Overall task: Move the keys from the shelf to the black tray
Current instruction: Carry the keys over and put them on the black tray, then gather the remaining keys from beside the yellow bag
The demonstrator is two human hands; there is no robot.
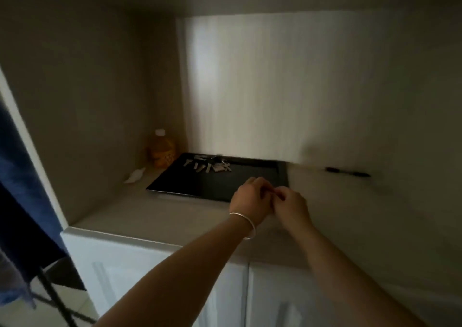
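Keys (208, 166) lie on black tray (250, 184), far-left corner, bunch spread along tray's back edge. Left hand (250, 198) nearer, right hand (290, 205) touching it over near-right corner; both grips curled, seemingly empty. Task looks done.

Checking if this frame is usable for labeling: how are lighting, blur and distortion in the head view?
Head view: dim overall, with a bright patch on the back wall; motion blur softens everything, so the keys on the black tray lack fine detail; the pen is smeared; wide-angle bending shows at the left edge; the left hand and right hand meet, fingers indistinct.
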